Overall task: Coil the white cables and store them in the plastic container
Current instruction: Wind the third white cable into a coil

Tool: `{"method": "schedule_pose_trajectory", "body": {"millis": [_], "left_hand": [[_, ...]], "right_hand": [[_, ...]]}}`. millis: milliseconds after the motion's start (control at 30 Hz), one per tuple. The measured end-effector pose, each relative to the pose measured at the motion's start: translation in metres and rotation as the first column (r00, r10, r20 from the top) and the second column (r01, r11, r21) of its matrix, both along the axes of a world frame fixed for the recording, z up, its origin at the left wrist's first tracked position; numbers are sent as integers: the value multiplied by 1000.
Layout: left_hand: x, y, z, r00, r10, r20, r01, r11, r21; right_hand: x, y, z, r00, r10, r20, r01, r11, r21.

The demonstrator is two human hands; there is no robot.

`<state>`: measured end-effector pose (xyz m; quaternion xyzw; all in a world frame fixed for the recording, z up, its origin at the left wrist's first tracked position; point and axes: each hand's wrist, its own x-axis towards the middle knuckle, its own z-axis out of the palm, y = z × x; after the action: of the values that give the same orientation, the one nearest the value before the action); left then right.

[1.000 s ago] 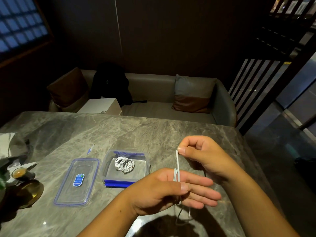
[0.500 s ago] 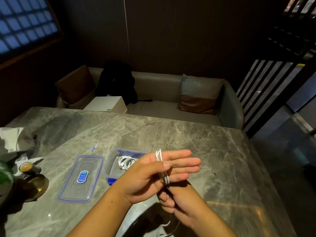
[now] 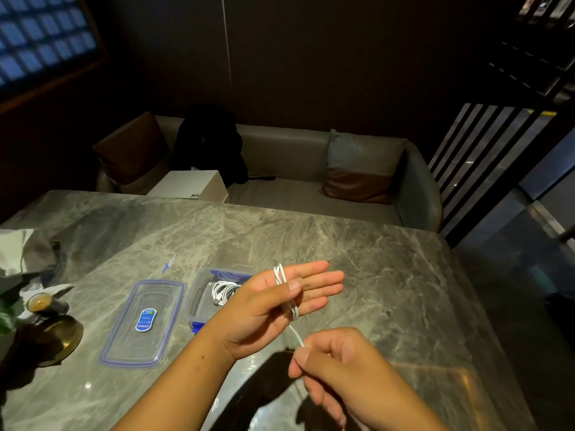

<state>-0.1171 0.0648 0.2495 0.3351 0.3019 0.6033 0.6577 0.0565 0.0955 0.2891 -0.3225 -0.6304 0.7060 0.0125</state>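
Cable (image 3: 279, 275) wound around left hand (image 3: 264, 309), frame centre.
Fingers straight, thumb pinning the white loops; right hand (image 3: 339, 365), lower right, pinches the trailing strand.

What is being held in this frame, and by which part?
One white cable, in both hands. Loops wrap the fingers of the left hand, pinned by its thumb; the right hand pinches the free strand just below.

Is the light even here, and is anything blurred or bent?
Head view: dim room, light mainly on the table; dark shadow under the hands, warm glare beside the right hand; that hand slightly blurred, the left hand and white cable sharper; the wide lens makes the slatted screen lean.
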Motion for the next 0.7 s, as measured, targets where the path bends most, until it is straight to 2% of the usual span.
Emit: {"method": "schedule_pose_trajectory", "body": {"millis": [133,333,467,600,700], "left_hand": [[-5,0,0,1000,-13,-11,13,1000,-11],[-4,3,-2,1000,-7,25,8,999,-33],[1,2,-7,997,-69,27,71,996,-61],[9,-3,-12,980,-200,0,200,977,-80],[17,-4,-11,969,-243,-48,239,968,-78]], "right_hand": [[5,13,26,994,-65,-89,65,998,-3],[10,27,43,989,-105,-101,107,994,14],[11,39,46,969,-185,-166,192,981,25],[13,61,55,955,-247,-165,276,942,189],[6,68,60,965,-217,-147,253,917,308]]}}
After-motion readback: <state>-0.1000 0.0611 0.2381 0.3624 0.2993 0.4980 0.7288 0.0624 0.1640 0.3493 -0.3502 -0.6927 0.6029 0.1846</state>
